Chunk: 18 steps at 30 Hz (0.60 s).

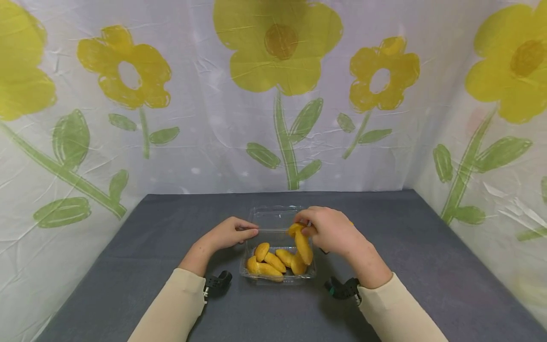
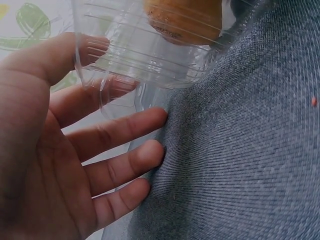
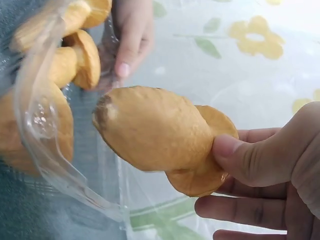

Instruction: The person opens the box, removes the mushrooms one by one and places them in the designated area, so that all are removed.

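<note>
Right hand (image 1: 331,230): thumb and fingers pinch 1 yellow mushroom (image 3: 155,130) at its cap, stem hanging down over the right side of the clear container (image 1: 278,278). Fingers hide part of that cap.

Left hand (image 1: 231,232): grip slack, fingers loosely extended, thumb and index touching the container's left side near the hinge, not curled round it. Exact contact hard to make out through the plastic.

Count: 4 mushrooms identifiable. 1 in the right hand, 3 lying in the container: front left (image 1: 267,270), back left (image 1: 262,251), right (image 1: 297,266). Held stem partly covers the right 1. Left wrist view cuts off all but 1 piece of mushroom. Orange sliver (image 1: 352,223) behind the right hand: mostly hidden, can't tell what.

1 container, 1 lid (image 1: 273,217), folded open at the back; right hand covers its right end. Dark grey cloth (image 1: 179,213) underneath. 2 black wrist devices (image 1: 219,280) (image 1: 342,288). Backdrop (image 1: 192,166): 5 yellow flowers, 3 cropped by the head view.
</note>
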Tool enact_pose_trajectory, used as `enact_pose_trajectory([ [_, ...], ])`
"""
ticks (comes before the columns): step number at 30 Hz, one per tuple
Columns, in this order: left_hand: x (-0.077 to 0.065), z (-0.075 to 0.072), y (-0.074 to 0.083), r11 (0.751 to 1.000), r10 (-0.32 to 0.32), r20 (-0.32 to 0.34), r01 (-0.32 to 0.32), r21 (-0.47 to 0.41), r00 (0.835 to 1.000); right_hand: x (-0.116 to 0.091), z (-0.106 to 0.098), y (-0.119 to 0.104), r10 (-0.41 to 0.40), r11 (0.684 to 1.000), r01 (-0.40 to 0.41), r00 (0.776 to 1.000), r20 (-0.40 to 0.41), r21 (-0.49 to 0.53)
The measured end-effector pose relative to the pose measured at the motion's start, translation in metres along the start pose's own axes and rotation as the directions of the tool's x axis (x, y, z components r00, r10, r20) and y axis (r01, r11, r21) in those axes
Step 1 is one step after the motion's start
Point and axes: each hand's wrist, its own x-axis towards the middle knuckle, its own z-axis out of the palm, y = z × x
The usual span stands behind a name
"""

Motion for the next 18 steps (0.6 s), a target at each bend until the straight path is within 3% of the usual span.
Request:
enact_pose_trajectory([
  [18, -0.004, 0.0, 0.004, 1.0, -0.006, -0.008, 0.006, -0.014, 1.0, -0.006, -0.018, 0.019, 0.121, 0.992, -0.121, 0.992, 0.029, 0.028],
])
